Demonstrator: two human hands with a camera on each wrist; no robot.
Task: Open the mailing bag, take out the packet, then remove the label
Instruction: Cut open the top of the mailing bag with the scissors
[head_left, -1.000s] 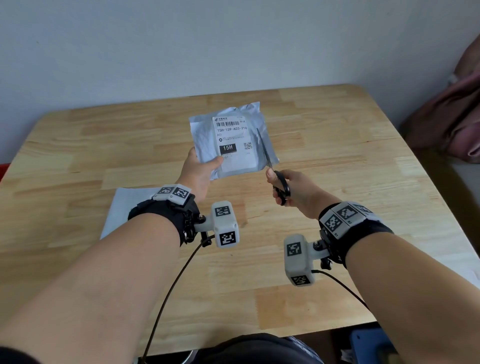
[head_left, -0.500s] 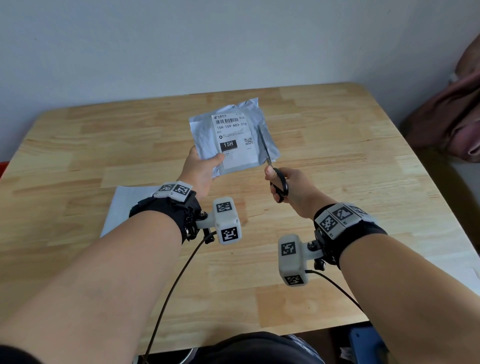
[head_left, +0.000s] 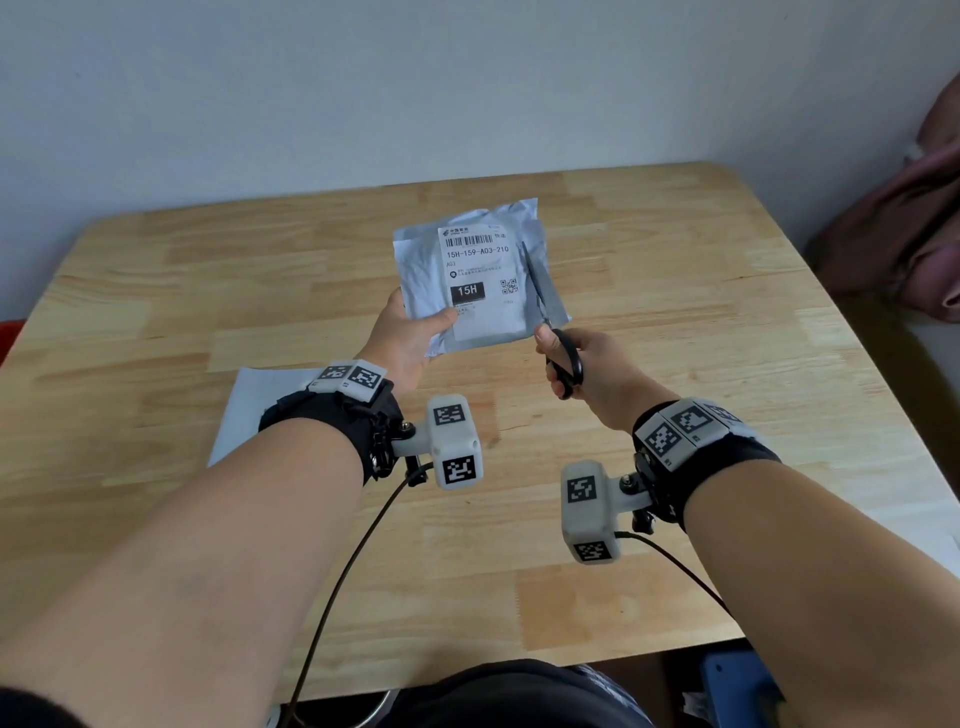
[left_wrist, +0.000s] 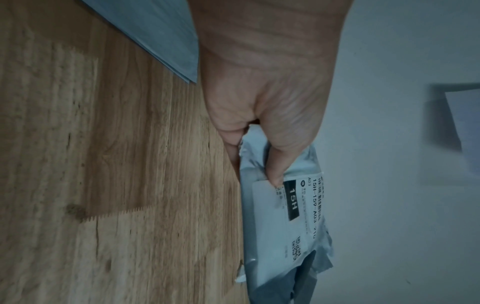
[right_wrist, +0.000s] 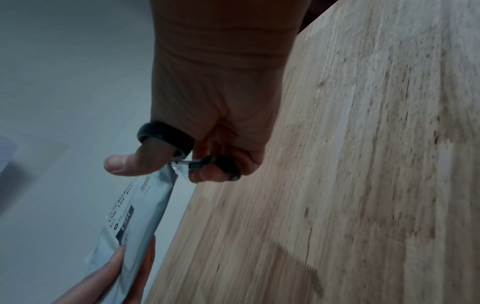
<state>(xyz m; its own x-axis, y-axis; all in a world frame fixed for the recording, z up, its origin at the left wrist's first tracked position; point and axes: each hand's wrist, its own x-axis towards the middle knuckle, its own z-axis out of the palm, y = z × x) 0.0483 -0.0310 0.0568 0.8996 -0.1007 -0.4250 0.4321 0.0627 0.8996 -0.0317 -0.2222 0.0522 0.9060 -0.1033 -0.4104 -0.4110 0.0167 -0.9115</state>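
Observation:
A grey mailing bag (head_left: 421, 270) with a white shipping label (head_left: 480, 280) is held up above the wooden table (head_left: 675, 291). My left hand (head_left: 410, 338) pinches its lower left corner, thumb on the label's edge (left_wrist: 275, 179). My right hand (head_left: 576, 364) grips black-handled scissors (head_left: 566, 364), thumb through one ring (right_wrist: 166, 135). The blades (head_left: 535, 280) run up along the bag's right side, just right of the label, with the bag's lower edge (right_wrist: 179, 170) at the pivot. The packet inside is hidden.
A white sheet of paper (head_left: 260, 400) lies on the table under my left wrist. Pink cloth (head_left: 904, 244) is piled off the table's right edge. A plain wall (head_left: 467, 93) stands behind the table.
Both hands have lifted the bag and scissors slightly and away from me. The blades have slid further up along the bag's right side.

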